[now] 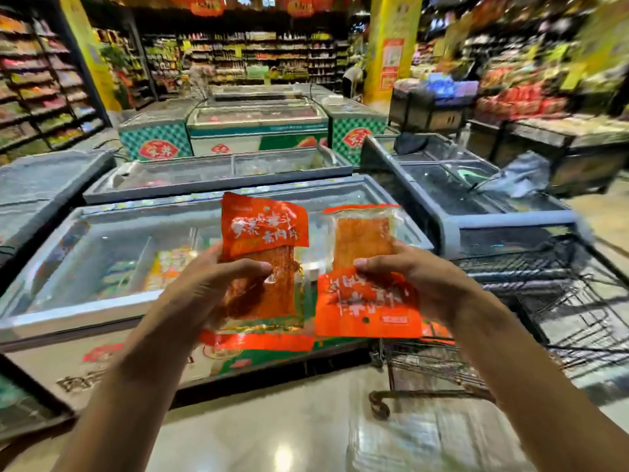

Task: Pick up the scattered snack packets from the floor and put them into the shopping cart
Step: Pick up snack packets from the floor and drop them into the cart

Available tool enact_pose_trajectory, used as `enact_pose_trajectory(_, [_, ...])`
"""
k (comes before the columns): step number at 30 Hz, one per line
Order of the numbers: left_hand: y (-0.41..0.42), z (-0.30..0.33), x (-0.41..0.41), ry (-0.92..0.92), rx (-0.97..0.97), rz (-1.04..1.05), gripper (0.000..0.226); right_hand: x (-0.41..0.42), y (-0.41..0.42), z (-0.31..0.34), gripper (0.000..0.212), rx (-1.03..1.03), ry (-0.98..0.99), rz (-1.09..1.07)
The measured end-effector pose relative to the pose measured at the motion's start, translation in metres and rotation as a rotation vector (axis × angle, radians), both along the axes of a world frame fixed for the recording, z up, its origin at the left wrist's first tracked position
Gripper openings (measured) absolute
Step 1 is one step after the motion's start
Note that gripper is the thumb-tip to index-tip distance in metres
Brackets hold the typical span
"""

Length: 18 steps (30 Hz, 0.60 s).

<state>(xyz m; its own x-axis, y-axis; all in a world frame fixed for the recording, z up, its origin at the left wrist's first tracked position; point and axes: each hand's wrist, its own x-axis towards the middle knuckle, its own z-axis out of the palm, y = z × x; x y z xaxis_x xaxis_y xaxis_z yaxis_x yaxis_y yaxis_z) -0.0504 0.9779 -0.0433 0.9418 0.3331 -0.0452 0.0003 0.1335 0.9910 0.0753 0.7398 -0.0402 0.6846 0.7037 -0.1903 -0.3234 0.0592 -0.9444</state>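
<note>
Orange snack packets — two: left hand [207,284] grips one [263,257], right hand [418,284] other [366,284].

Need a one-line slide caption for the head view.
Left hand and right hand each hold an orange snack packet above chest freezers, shopping cart at right.

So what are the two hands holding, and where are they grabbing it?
Each holds an orange snack packet. The left hand pinches the left packet around its middle. The right hand pinches the right packet around its middle too; that one looks upside down.
</note>
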Motion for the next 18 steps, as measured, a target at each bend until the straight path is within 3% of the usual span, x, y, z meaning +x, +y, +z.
enact_pose_trajectory(3, [-0.014,-0.008,0.063,0.01,-0.017,-0.094,0.069,0.047,-0.024,-0.005,0.025,-0.015,0.033,-0.098])
enact_pose_trajectory(7, [-0.036,-0.015,0.142,0.044,-0.06,-0.21,0.045,0.108,-0.058,-0.016,0.038,-0.035,0.078,-0.181])
enact_pose_trajectory(11, [-0.075,-0.027,0.217,0.066,-0.073,-0.298,0.025,0.157,-0.102,-0.024,0.025,-0.013,0.109,-0.279])
enact_pose_trajectory(18, [-0.167,-0.05,0.343,0.103,-0.04,-0.389,0.023,0.26,-0.195,-0.041,0.017,-0.032,0.099,-0.36])
